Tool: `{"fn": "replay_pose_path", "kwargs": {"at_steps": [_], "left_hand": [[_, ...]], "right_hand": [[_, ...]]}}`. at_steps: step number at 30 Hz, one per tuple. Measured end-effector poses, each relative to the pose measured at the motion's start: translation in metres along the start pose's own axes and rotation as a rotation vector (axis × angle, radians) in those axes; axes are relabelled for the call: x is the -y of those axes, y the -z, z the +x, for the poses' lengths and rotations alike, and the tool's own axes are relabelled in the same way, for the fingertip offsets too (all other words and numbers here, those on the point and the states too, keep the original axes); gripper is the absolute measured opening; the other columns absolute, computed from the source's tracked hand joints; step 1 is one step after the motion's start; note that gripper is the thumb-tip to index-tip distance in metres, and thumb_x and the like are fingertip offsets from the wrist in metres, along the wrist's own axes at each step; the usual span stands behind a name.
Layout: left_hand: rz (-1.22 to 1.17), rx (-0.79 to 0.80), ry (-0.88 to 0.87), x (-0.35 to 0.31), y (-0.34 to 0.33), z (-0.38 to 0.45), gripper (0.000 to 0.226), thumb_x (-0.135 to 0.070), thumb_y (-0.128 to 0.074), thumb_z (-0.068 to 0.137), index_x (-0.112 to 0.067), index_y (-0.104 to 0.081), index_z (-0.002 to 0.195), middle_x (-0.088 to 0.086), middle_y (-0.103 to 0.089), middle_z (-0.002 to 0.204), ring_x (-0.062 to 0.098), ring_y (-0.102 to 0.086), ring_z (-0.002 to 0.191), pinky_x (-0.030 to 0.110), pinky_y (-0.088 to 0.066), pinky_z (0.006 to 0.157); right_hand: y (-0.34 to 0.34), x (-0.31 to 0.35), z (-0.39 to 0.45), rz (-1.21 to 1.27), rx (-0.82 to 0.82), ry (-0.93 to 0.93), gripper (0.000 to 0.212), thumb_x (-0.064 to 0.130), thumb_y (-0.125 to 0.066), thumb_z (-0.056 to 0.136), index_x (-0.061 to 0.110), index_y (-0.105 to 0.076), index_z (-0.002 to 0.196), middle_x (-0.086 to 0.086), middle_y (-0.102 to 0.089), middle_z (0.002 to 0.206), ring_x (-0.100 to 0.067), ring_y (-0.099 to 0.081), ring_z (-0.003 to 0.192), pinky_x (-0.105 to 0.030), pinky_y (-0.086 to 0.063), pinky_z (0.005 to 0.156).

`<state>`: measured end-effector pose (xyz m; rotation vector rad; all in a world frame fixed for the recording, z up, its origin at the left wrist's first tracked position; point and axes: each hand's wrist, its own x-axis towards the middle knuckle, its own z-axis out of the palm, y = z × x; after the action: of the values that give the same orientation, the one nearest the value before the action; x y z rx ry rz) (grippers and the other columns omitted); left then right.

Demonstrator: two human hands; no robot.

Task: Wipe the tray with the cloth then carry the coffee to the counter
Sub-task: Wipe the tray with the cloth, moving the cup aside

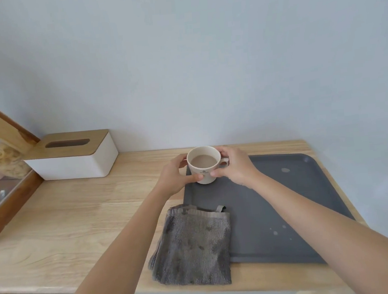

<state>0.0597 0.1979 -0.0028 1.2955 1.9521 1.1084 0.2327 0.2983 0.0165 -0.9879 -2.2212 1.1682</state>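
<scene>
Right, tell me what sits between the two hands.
The coffee cup, held between the left hand and right hand, in the head view.

Bare counter [60, 221] lies open to the left of the cloth [193, 246], up to the tissue box [75, 156] and wooden frame [1, 203] at the far left. The tray [277, 210] is mostly clear on its right; the wall [204, 63] closes the back.

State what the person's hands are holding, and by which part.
Both hands, left hand and right hand, clasp the coffee cup by its sides, not its handle.
</scene>
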Motion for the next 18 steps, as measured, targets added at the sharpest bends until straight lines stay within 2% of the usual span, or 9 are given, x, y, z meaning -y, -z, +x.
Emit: {"fn": "replay_pose_path", "kwargs": {"at_steps": [4, 10, 12, 14, 15, 16, 18], "left_hand": [[0.0, -0.012, -0.002, 0.005, 0.0, 0.003, 0.07, -0.029, -0.086, 0.064, -0.022, -0.056, 0.126, -0.005, -0.065, 0.122, 0.014, -0.053, 0.119, 0.034, -0.041, 0.098], [0.016, -0.015, 0.002, 0.006, -0.002, 0.0, 0.075, -0.04, -0.086, 0.06, -0.023, -0.056, 0.127, -0.006, -0.065, 0.123, 0.013, -0.055, 0.12, 0.038, -0.043, 0.102], [0.022, -0.012, 0.006, 0.005, -0.002, -0.003, 0.076, -0.042, -0.085, 0.061, -0.024, -0.055, 0.128, -0.006, -0.064, 0.125, 0.013, -0.054, 0.121, 0.039, -0.043, 0.102], [0.042, -0.003, 0.014, 0.003, -0.001, -0.008, 0.077, -0.042, -0.084, 0.064, -0.025, -0.052, 0.132, -0.005, -0.062, 0.128, 0.014, -0.053, 0.123, 0.04, -0.042, 0.102], [0.053, 0.004, 0.022, 0.002, -0.001, -0.011, 0.079, -0.04, -0.083, 0.066, -0.025, -0.049, 0.135, -0.004, -0.06, 0.131, 0.014, -0.051, 0.124, 0.039, -0.041, 0.102], [0.059, 0.005, 0.032, 0.003, 0.0, -0.015, 0.081, -0.038, -0.082, 0.068, -0.025, -0.045, 0.138, -0.001, -0.058, 0.134, 0.015, -0.049, 0.125, 0.037, -0.04, 0.102], [0.066, -0.016, 0.064, 0.006, 0.002, -0.024, 0.084, -0.036, -0.08, 0.072, -0.022, -0.039, 0.143, 0.004, -0.054, 0.138, 0.017, -0.047, 0.128, 0.037, -0.039, 0.102]], "right_hand": [[-0.003, -0.003, 0.005, 0.019, 0.012, 0.008, 0.065, 0.004, -0.083, 0.06, 0.02, -0.062, 0.12, 0.004, -0.071, 0.11, -0.01, -0.064, 0.102, -0.014, -0.043, 0.078], [0.0, -0.001, 0.002, 0.012, 0.029, -0.001, 0.061, 0.005, -0.082, 0.063, 0.023, -0.061, 0.118, 0.006, -0.069, 0.112, -0.012, -0.063, 0.102, -0.024, -0.043, 0.082], [-0.001, 0.004, -0.004, -0.005, 0.047, -0.025, 0.068, 0.01, -0.08, 0.069, 0.025, -0.05, 0.128, 0.005, -0.059, 0.121, -0.014, -0.055, 0.107, -0.03, -0.038, 0.091], [-0.007, 0.006, -0.017, -0.099, -0.006, -0.142, 0.085, 0.024, -0.076, 0.077, 0.013, -0.025, 0.145, -0.006, -0.04, 0.138, -0.023, -0.04, 0.127, -0.035, -0.032, 0.104], [-0.011, 0.005, -0.027, -0.153, -0.061, -0.193, 0.082, 0.033, -0.072, 0.08, 0.012, -0.025, 0.144, -0.011, -0.036, 0.14, -0.03, -0.036, 0.13, -0.039, -0.031, 0.106], [-0.017, 0.003, -0.04, -0.213, -0.091, -0.214, 0.072, 0.04, -0.068, 0.081, 0.012, -0.034, 0.138, -0.014, -0.037, 0.135, -0.035, -0.036, 0.127, -0.042, -0.033, 0.104], [-0.029, -0.002, -0.072, -0.404, -0.018, -0.19, 0.057, 0.055, -0.06, 0.08, 0.017, -0.05, 0.122, -0.01, -0.043, 0.121, -0.032, -0.038, 0.115, -0.041, -0.037, 0.098]]}}
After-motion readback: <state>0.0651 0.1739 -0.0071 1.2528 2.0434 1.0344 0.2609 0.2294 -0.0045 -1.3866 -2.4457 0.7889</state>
